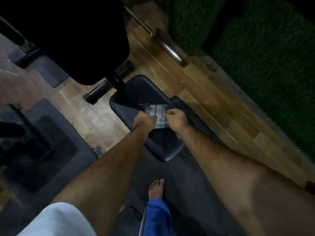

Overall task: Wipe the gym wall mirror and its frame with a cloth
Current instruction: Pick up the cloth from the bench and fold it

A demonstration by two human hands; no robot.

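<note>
Head camera looks down at my two bare arms and the gym floor. Far to the left I see dark floor mats (44, 150) and a patch of worn wood floor (95, 120). Near the bottom left is my pale short sleeve (58, 220). Up above it is a big black shape (68, 36), too dark for me to tell what it is. A black bar with a round end (97, 92) sticks out under it.

My left hand (144, 120) comes next. Its fingers are curled and they pinch the left edge of the cloth (157, 114). The cloth is small, grey and striped, with a loose thread at its far corner. It lies on the dark padded seat (141, 92), near the middle of the seat, and both my hands are touching it. The picture is a bit blurry, so I cannot see each finger well.

Below the seat is my bare foot (156, 188) on the dark mat, with my blue trouser leg (156, 217) above the ankle.

My right hand (175, 120) is just beside my left hand. Its fingers are curled too, and they pinch the right edge of the cloth.

Further right, a shiny metal bar (163, 43) lies on light wood planks (213, 103). Past the planks, on the far right, is green fuzzy turf (264, 65).
</note>
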